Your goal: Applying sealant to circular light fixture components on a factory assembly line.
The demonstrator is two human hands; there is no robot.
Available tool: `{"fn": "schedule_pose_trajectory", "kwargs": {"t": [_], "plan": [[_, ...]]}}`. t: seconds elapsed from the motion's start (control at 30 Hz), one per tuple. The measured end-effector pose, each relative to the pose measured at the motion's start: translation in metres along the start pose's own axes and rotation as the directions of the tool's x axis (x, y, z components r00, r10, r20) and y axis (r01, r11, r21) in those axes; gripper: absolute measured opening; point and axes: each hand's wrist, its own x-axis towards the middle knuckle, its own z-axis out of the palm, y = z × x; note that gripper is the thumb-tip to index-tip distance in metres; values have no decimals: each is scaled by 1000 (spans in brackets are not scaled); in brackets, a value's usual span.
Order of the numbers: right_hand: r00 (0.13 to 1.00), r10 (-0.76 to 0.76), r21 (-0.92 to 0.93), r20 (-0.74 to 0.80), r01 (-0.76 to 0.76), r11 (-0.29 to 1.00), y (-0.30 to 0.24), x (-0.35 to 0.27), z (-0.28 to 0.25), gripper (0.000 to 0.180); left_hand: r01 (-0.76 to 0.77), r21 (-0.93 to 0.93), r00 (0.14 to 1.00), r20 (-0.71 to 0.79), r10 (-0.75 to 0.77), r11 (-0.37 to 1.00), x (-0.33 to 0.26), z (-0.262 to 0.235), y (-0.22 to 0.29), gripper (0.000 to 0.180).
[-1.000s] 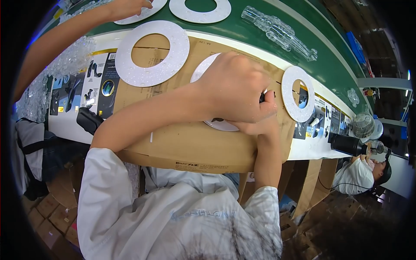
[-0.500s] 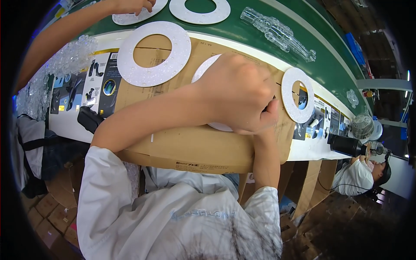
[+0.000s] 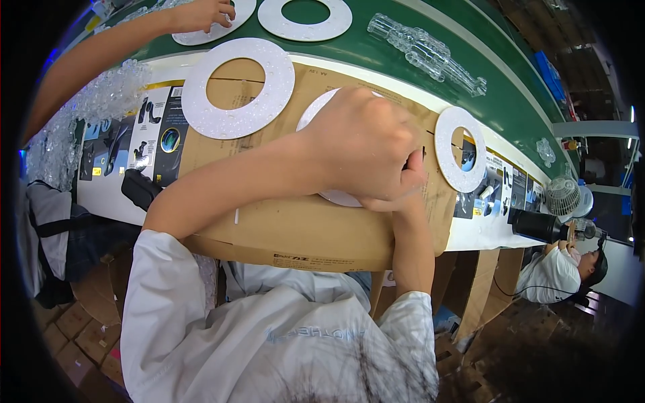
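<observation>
My left hand [image 3: 366, 148] is closed in a fist above a white speckled ring [image 3: 313, 111], which lies on a brown cardboard sheet [image 3: 302, 232]. A small dark bit shows by its thumb, too little to name. My right forearm [image 3: 413, 258] rises from the lower right and passes behind the left fist. That fist covers my right hand, so its fingers are hidden. One more white ring [image 3: 195, 124] rests on the cardboard to the left, and another ring [image 3: 447, 161] lies near its right edge.
Across the green surface [image 3: 376, 80], another person's hand [image 3: 208, 15] touches a white ring at the upper left. A further ring [image 3: 272, 27] and a clear plastic piece [image 3: 430, 54] lie there. Clear pieces [image 3: 101, 91] are heaped left; a black cylinder [image 3: 537, 226] sits right.
My left fist has shifted very slightly, still over the same ring. The other person's fingers have moved a little on their ring. The whole view has drifted slightly.
</observation>
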Motion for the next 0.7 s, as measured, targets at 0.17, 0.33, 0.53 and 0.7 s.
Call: {"fn": "schedule_pose_trajectory", "kwargs": {"t": [0.17,0.33,0.53,0.7], "plan": [[997,-61,-92,38,64,994,-2,0,-1,85,4,-20,1000,-20,-4,1000,-1,-3,0,16],[969,244,298,-25,-226,927,-4,0,4,49,42,-20,999,10,-42,999,4,-3,-1,17],[945,328,273,-13,-312,910,12,14,23,56,-133,10,987,93,132,991,28,-17,-9,21],[974,176,58,-141,-170,984,16,24,24,54,-138,51,984,122,131,989,34,-18,-24,25]]}}
